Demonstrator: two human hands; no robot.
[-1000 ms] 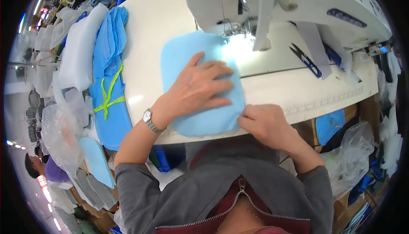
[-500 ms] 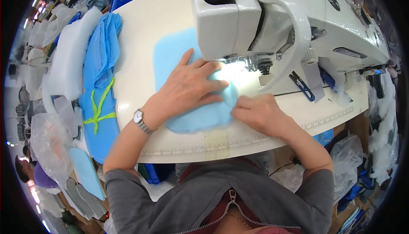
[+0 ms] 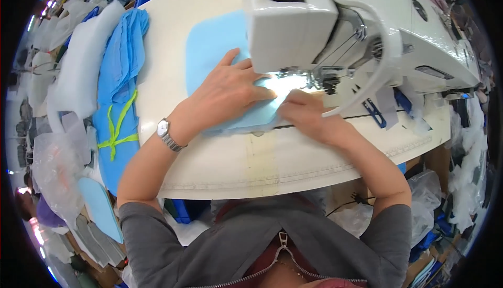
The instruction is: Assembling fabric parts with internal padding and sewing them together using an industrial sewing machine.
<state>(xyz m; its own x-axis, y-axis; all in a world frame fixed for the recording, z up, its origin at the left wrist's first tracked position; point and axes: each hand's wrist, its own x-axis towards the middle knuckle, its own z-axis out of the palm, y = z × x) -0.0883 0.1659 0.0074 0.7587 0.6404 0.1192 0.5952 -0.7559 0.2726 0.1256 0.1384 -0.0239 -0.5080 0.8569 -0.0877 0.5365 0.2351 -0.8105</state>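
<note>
A light-blue, round-cornered padded fabric piece (image 3: 215, 41) lies on the white sewing table, partly under the head of a white sewing machine (image 3: 293, 31). My left hand (image 3: 225, 94), with a watch at the wrist, rests on top of it, fingers spread toward the lit needle area. Close to the presser foot, my right hand (image 3: 309, 114) has its fingers pinched together at the right edge of the piece. Its fingertips hide the bit of edge they grip. The needle itself is lost in the glare of the lamp.
Left on the table lies a stack of blue fabric (image 3: 112, 131) tied with a yellow-green strip (image 3: 118, 144), beside white padding (image 3: 84, 68). Small thread snips (image 3: 374, 112) lie right of the needle. A printed ruler (image 3: 220, 187) runs along the front edge.
The fabric piece has slid away from my body, deeper under the machine head. Both hands have moved with it, and the right hand is now closer to the presser foot.
</note>
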